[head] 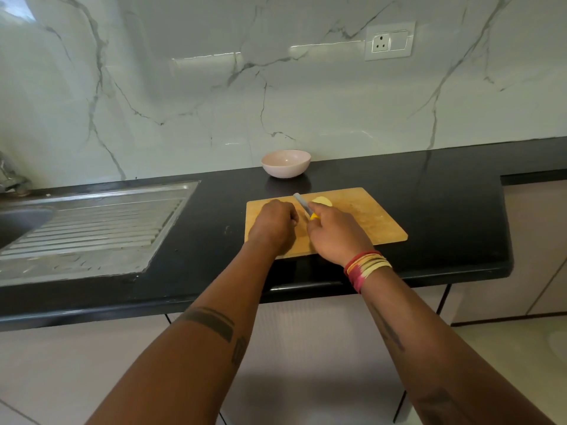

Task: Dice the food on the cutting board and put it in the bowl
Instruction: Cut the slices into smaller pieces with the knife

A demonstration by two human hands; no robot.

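Head view: right hand (336, 233) grips knife (302, 204) on wooden board (374, 222).

A black surface (445, 191) is stretching across the kitchen, and everything else is sitting in relation to it. A steel sink (18, 222) with a ribbed drainboard (101, 228) is lying sunk into the surface's left part. A white marble-patterned wall (214, 87) with grey veins is rising straight from the surface's back edge, carrying a white socket and switch plate (389, 41) high above the surface's right half. Pale cabinet fronts (306, 348) are standing below the surface's front edge.
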